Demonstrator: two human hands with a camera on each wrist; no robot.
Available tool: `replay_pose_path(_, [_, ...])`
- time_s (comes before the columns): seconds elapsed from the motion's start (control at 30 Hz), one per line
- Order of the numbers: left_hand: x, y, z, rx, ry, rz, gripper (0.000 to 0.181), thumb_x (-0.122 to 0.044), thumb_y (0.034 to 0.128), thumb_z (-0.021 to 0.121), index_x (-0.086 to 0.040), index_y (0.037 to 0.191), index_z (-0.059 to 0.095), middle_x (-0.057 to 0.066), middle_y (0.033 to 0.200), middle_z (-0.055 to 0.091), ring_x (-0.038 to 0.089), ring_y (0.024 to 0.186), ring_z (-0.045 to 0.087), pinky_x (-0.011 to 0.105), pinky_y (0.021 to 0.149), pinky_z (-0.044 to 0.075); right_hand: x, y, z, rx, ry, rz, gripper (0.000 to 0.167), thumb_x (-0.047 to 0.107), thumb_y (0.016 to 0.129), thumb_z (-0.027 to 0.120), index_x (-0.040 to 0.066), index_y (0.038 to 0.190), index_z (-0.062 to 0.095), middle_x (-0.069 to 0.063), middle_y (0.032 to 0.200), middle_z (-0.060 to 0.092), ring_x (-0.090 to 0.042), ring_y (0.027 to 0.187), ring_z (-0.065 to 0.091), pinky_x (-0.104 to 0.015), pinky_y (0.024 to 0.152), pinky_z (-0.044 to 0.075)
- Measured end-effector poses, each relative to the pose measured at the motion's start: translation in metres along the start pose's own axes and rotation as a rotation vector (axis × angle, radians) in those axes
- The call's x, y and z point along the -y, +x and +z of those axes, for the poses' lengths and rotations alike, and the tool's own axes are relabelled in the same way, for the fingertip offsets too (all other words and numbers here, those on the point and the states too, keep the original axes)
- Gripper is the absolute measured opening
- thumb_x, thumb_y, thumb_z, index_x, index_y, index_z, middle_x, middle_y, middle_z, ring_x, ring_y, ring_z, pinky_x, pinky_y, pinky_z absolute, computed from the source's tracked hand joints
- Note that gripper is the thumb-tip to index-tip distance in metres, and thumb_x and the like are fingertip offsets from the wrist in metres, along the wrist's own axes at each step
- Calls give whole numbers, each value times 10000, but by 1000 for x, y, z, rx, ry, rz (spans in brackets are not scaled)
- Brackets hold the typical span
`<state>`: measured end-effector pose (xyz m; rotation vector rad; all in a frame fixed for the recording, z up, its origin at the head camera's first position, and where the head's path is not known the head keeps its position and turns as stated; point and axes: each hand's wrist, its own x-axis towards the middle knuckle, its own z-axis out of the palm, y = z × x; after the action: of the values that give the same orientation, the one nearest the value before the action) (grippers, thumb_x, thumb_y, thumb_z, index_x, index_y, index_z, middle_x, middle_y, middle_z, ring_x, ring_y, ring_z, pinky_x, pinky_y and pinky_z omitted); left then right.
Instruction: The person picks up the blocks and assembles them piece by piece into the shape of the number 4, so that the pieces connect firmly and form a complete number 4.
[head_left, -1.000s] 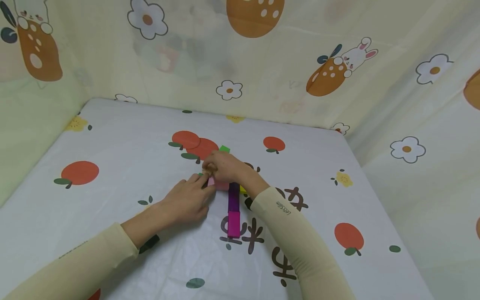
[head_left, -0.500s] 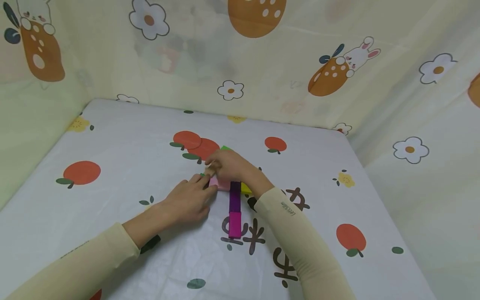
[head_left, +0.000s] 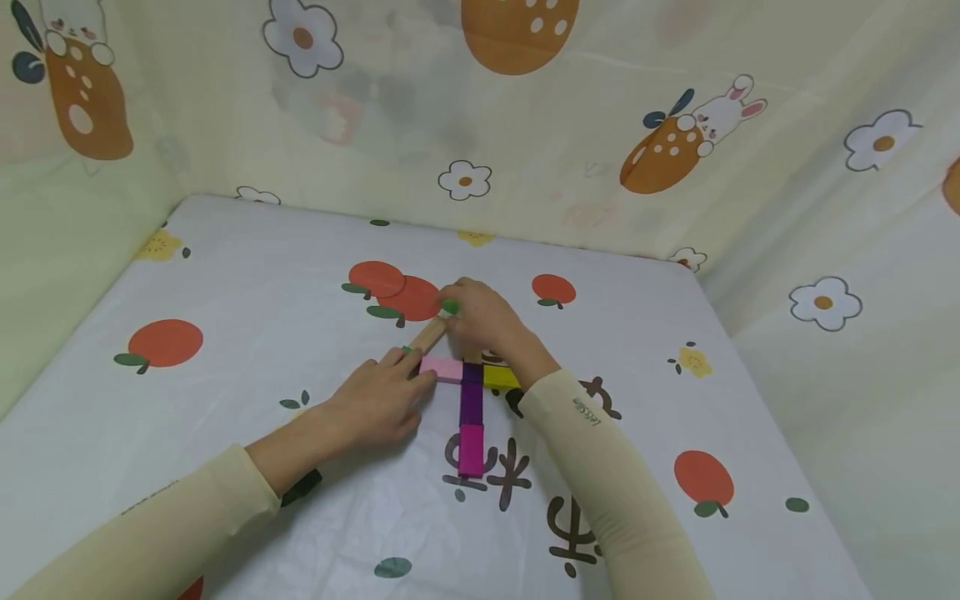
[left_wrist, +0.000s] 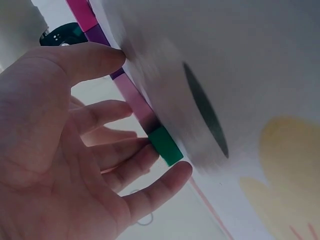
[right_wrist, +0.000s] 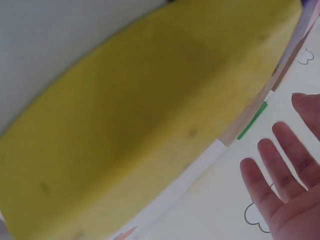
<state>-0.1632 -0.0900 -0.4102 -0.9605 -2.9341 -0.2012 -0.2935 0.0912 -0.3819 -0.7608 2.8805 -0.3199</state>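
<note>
My left hand [head_left: 378, 400] rests with its fingers along the near-left end of a row of coloured blocks. Its fingertips touch the pink block [left_wrist: 135, 100] and the dark green block [left_wrist: 166, 146]. My right hand [head_left: 483, 321] is over the far end, beside the bright green block [head_left: 450, 307], its fingers extended in the right wrist view. Between the two green blocks lies a slanted wooden block [head_left: 429, 335]. A dark purple block [head_left: 472, 372] joins pink, a yellow block [head_left: 501, 377] and a purple block [head_left: 471, 403], with a magenta block [head_left: 471, 450] below.
Another wooden piece [head_left: 472, 355], partly hidden by my right hand, stands behind the dark purple block. A white tablecloth [head_left: 247, 275] printed with fruit and dark lettering covers the table. Patterned curtains [head_left: 390, 125] hang behind it and at both sides.
My right hand has moved away and to the right, from the wooden block to the bright green block. The wooden block and more of the yellow one now show. The left hand stays put.
</note>
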Motion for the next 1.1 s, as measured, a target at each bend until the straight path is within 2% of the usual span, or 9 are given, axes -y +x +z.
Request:
replay_pose_path(0.17, [0,0,0,9,1,-2,369,-256,914,713,-128,1245,609,170,1346,578,313,1160,536,430,748,552,-2,4,2,-18,-54,37,378,180,994,657,194,1372,664,-98,1419,594,-304,1320,555,-473,1135,473])
replay_pose_path(0.37, [0,0,-1,24,10,-9,383,-270,921,719,-128,1258,606,172,1361,573,320,1202,533,453,794,572,-2,11,1,0,-88,78,448,166,985,667,194,1429,618,-124,1419,586,-319,1289,577,-482,1096,505])
replay_pose_path(0.57, [-1,1,-2,51,-2,-16,416,-281,929,727,-122,1294,607,193,1421,559,334,1231,532,468,829,582,-2,16,2,40,-110,82,442,160,992,652,187,1431,614,-133,1370,605,-307,1241,599,-465,1100,501])
replay_pose_path(0.77, [-1,2,-3,53,10,-19,435,-292,927,739,-122,1304,603,194,1429,552,335,1237,531,471,843,586,-4,18,4,35,-91,65,376,136,995,643,176,1369,661,-140,1319,624,-312,1195,610,-472,1093,504])
replay_pose_path(1.1, [-3,2,-2,58,15,-17,433,-292,928,736,-118,1301,603,196,1424,554,331,1224,532,462,830,587,-6,17,6,31,-79,68,331,93,1011,606,160,1321,702,-126,1304,667,-305,1221,606,-465,1114,489])
